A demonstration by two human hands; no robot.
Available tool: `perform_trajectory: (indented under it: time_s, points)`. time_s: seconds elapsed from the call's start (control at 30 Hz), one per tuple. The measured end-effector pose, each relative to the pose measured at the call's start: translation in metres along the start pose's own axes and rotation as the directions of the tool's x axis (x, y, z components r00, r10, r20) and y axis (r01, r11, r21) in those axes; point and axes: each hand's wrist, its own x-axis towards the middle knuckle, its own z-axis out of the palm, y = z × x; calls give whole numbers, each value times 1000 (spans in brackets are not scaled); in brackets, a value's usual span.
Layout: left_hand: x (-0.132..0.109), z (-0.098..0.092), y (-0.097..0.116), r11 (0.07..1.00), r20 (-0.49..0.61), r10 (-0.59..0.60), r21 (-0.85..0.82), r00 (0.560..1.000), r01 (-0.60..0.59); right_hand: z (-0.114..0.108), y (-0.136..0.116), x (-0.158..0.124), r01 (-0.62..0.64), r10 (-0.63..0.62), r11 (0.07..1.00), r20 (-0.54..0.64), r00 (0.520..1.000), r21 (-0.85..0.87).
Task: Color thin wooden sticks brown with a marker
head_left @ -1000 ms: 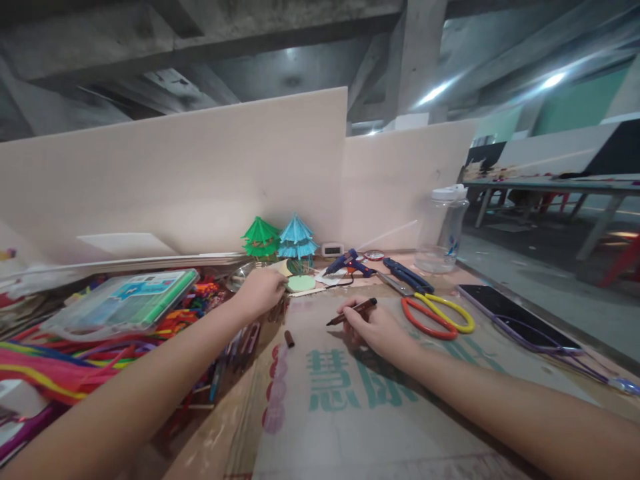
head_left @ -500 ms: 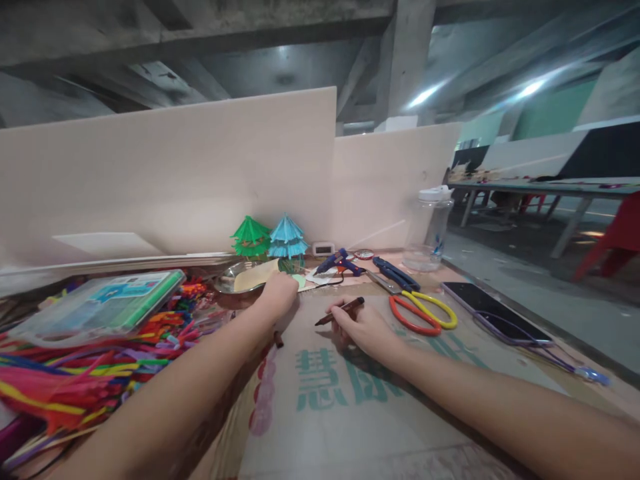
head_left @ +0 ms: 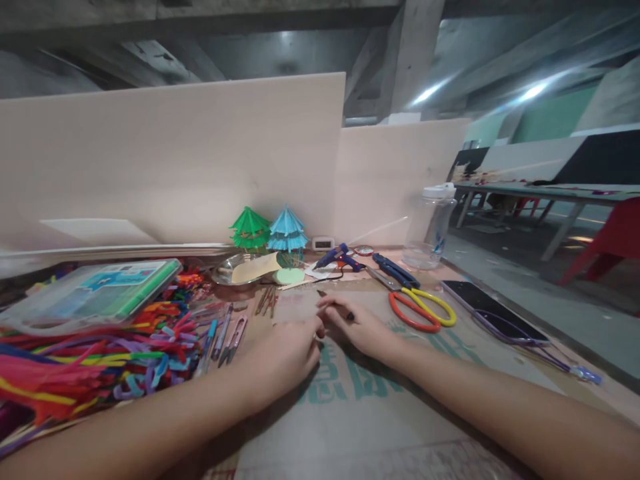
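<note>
My right hand (head_left: 357,327) is closed around a brown marker (head_left: 351,316), whose dark tip pokes out beyond the fingers. Close beside it, my left hand (head_left: 293,347) has its fingers curled inward; whatever they pinch is hidden. Both hands are over a greyish sheet (head_left: 420,427) printed with green characters. Behind the hands, a round pale green paper piece (head_left: 290,276) lies by a metal dish (head_left: 225,272) holding a tan paper piece (head_left: 257,267). Green (head_left: 250,228) and blue (head_left: 288,228) tiered paper umbrellas stand at the back.
On the right lie scissors (head_left: 423,310), blue-handled pliers (head_left: 396,271), a glue gun (head_left: 340,259) and a phone (head_left: 495,312). A clear bottle (head_left: 425,230) stands behind. Leftward are a plastic case (head_left: 90,293), colourful pipe cleaners (head_left: 115,360), pens (head_left: 220,333) and thread snips (head_left: 234,340).
My left hand has drawn back from near the metal dish to beside my right hand, uncovering the pale green piece. My right hand keeps the marker, now turned so its tip points farther away.
</note>
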Motion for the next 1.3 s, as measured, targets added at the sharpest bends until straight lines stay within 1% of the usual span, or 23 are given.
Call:
perform_trajectory:
  time_s: [0.03,0.07,0.1,0.17,0.23,0.3,0.4,0.47,0.57,0.67,0.77,0.87,1.03,1.17,1.3]
  points:
    - [-4,3,0,1000,3,26,-6,1000,-26,0,0,-1,17,-13,997,60,998,-69]
    - [-7,5,-1,999,0,48,-13,999,-48,1,0,-2,39,-29,993,88,996,-116]
    - [-10,6,-4,997,-8,70,-21,998,-70,0,0,-2,58,-46,989,97,994,-133]
    - [-12,9,-11,993,-29,111,-42,993,-112,0,1,-3,68,-58,992,89,994,-110]
    - [-12,11,-21,984,-44,162,-60,986,-165,-1,1,-4,28,-25,999,93,995,-30]
    - [-12,15,-29,968,-67,238,-70,969,-242,0,2,-5,-50,43,997,109,993,65]
    - [-11,20,-36,932,-145,357,-4,923,-362,1,0,-7,-149,126,963,114,985,225]
    - [-11,23,-37,920,-181,391,50,902,-389,0,-2,-7,-183,167,944,82,983,274]
    - [-12,26,-38,917,-195,399,52,896,-397,-1,-6,-5,-138,146,969,-26,989,204]
    - [-11,28,-38,913,-182,404,22,896,-407,-4,-9,-3,-103,112,992,-124,986,79]
    - [-11,28,-38,909,-163,415,24,895,-417,-5,-9,-2,-153,155,988,-114,981,27]
    - [-10,26,-35,906,-170,421,29,891,-422,-4,-8,-1,-182,187,982,-95,978,57]
    - [-11,25,-32,922,-201,381,4,903,-388,-3,-8,0,-202,216,973,-123,969,115]
    - [-12,25,-34,920,-202,387,11,900,-393,-3,-7,0,-218,240,961,-118,964,169]
    - [-12,27,-35,916,-204,398,26,895,-401,-4,-6,2,-231,246,961,-92,965,152]
